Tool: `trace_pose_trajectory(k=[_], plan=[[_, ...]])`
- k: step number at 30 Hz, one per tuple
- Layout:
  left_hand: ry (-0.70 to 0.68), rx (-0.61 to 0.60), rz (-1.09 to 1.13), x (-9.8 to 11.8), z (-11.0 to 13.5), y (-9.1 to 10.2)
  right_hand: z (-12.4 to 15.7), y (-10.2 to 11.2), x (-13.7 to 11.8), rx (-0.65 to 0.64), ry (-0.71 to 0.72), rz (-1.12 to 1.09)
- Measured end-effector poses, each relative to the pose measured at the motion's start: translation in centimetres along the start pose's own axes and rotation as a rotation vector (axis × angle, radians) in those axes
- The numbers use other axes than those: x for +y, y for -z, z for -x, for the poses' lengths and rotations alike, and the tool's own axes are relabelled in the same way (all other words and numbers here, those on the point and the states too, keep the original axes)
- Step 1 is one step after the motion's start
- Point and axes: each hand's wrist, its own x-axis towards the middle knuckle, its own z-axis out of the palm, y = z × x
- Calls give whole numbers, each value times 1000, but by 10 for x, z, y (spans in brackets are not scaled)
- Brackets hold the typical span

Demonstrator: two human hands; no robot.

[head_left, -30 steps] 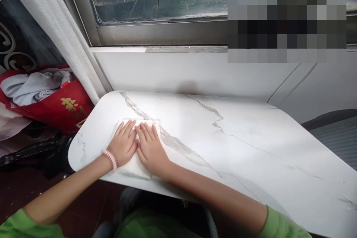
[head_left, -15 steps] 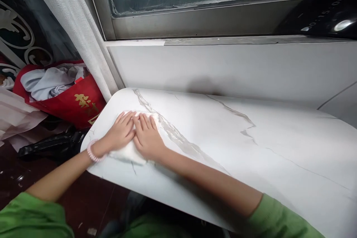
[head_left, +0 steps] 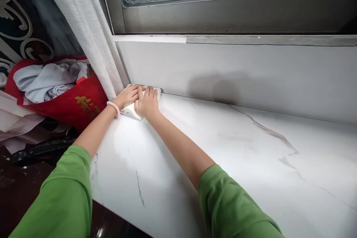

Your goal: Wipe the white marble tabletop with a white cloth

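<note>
A white cloth (head_left: 133, 111) lies on the marble-patterned white tabletop (head_left: 173, 134), at its far left corner by the wall. My left hand (head_left: 129, 96), with a pink coil band at the wrist, rests flat on the cloth with its fingers stretched to the right. Beside it, my right hand (head_left: 147, 102) presses on the same cloth, fingers extended toward the wall. The two hands touch at the fingers and thumb. Most of the cloth is covered by them; its edge shows at the right and in front.
A white wall (head_left: 173, 63) runs along the table's back edge, below a metal window frame (head_left: 195, 18). A pale curtain (head_left: 86, 26) hangs at the left corner. Left of the table stands a red bag (head_left: 69, 108) with light grey fabric (head_left: 47, 81) inside.
Both hands have pushed the cloth away from me, from the left part of the tabletop to the back corner against the wall. The camera view has shifted closer.
</note>
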Motion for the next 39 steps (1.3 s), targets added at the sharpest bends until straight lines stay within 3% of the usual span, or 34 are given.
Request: trace_pose_trajectory(k=[6, 11, 17, 24, 28, 33, 39], plan=[[81, -38, -61, 2, -2, 0, -8, -2, 7, -32, 39, 41], [138, -81, -129, 14, 23, -1, 12, 6, 2, -82, 135, 116], [114, -85, -152, 45, 97, 6, 77, 20, -36, -87, 213, 167], [159, -25, -149, 115, 201, 27, 159, 49, -91, -149, 355, 96], [203, -18, -150, 143, 236, 31, 188, 60, -105, -167, 394, 54], [220, -30, -133, 145, 239, 34, 187, 63, -104, -212, 410, -31], [226, -62, -99, 115, 202, 35, 149, 52, -95, -267, 301, -78]])
